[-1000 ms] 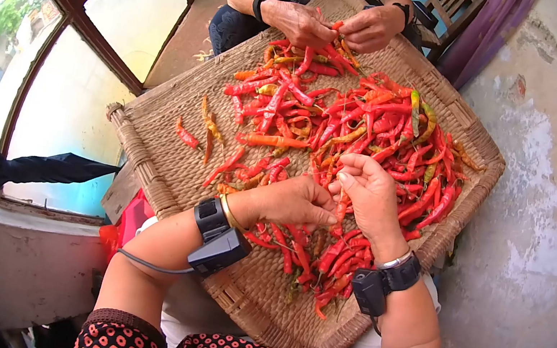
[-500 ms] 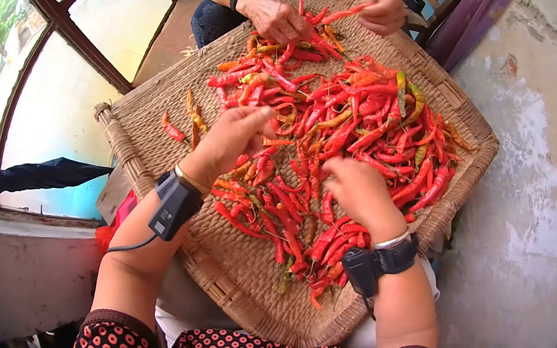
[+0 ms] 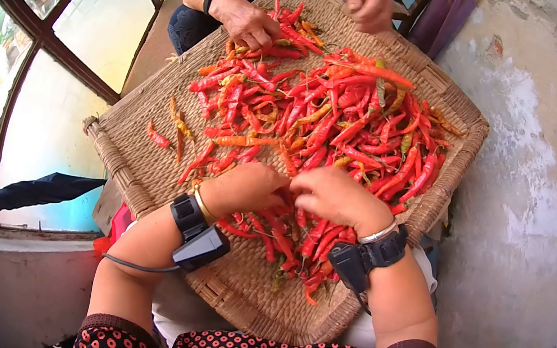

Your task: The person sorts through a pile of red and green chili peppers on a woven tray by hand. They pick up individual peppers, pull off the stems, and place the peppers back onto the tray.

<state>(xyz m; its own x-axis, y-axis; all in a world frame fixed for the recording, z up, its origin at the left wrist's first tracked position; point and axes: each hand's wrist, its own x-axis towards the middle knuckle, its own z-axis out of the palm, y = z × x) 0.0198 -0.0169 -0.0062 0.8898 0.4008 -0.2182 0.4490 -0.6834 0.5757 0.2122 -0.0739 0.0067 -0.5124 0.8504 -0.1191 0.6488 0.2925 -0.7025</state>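
1. My left hand [image 3: 250, 190] — fingers curled inward, tips turned down among the peppers. Whether they pinch one, I cannot tell.
2. My right hand [image 3: 333, 196] — bent toward the left, fingertips close to it; its grip is hidden too. Bringing both together probably lets one steady while the other works.
3. Directly under and below my hands: a smaller cluster of red chili peppers [image 3: 315, 242], presumably kept near me for short reaches.
4. Beyond my hands: the main chili heap [image 3: 370, 145], mostly red, some orange and yellowish. A few loose chilies [image 3: 179, 122] lie apart at left, perhaps set aside.
5. All lie on the woven tray [image 3: 258, 302]; its raised rim likely stops them rolling off. The near edge sits over my lap, seemingly for support.
6. Across: a co-worker's one hand [image 3: 246, 22] touches chilies at the far end; the other hand [image 3: 369, 5] is lifted, closed, above the weave.
7. Room: woven surface shows left and nearest me; right, the heap crowds the rim, with the plaster wall [image 3: 506, 210] beyond.
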